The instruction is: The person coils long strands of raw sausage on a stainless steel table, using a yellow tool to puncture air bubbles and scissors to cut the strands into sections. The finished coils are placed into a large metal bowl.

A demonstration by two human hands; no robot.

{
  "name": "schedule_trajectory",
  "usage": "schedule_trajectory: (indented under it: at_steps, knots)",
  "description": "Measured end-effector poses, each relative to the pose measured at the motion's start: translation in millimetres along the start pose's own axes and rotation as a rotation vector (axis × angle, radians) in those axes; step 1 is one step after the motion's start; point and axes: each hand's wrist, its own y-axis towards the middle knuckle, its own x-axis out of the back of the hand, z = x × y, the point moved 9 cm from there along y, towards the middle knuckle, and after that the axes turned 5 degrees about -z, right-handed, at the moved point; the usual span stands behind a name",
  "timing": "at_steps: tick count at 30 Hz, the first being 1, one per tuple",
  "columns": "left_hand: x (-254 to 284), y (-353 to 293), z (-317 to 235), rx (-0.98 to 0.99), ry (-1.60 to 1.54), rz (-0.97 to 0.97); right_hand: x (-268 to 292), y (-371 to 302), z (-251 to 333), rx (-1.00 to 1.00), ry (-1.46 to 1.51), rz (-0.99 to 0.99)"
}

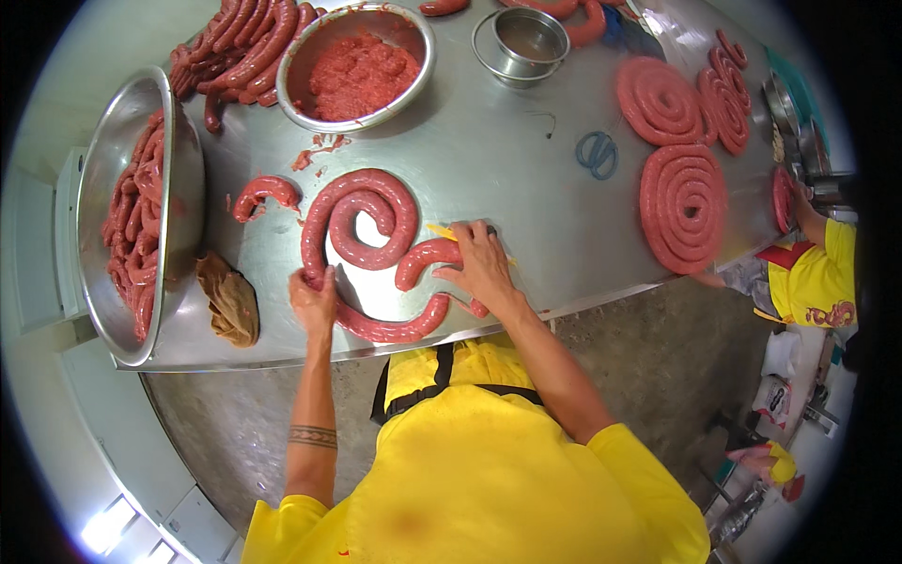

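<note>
From my remote seat I saw both hands down on the steel desk [526, 188], working one long raw sausage rope [362, 221]. The left hand [313, 299] had its grip closed around the rope's outer run, near seven o'clock of the half-wound coil. The right hand [481, 263] lay flat, fingers spread and pressing on the loose tail piece [425, 258] — an open grip, not clenched — with a thin yellow strip [442, 231] under its fingertips; whether it pinched that strip I could not tell.

The coil sat between the hands, at about one o'clock from the left hand and ten o'clock from the right. The free tail [395, 327] curved along the desk's near edge, its long axis running roughly left to right, from the left hand toward the right wrist — so the left hand was the nearer one to the coil's outer turn.

At nine o'clock stood a big steel bowl of links [141, 211], a brown rag [228, 299] beside it; finished spirals [683, 205] lay at three o'clock, a bowl of minced filling [357, 68] at twelve.
</note>
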Motion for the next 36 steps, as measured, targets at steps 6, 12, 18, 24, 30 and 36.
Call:
schedule_trajectory:
  at_steps: [6, 12, 18, 24, 30, 36]
  knots:
    - [-96, -14, -21, 0.52, -0.912, 0.343, 27, 49, -22, -0.075, -0.147, -0.083]
    - [-101, -15, -64, 0.905, -1.414, 0.75, 108, 55, -68, 0.056, -0.01, -0.316]
    - [-89, -40, -66, 1.095, -1.51, 1.076, 153, -85, -153, -0.642, 0.601, -0.169]
    - [-100, -38, -70, 0.818, -1.273, 1.053, 216, -253, -243, -0.972, 0.407, -0.281]
    - [-87, -30, -55, 0.736, -1.188, 0.877, 225, -315, -273, -1.057, 0.204, -0.283]
    - [-93, -72, -26, 0.701, -0.716, 1.116, 135, -228, -224, -0.759, 0.169, -0.166]
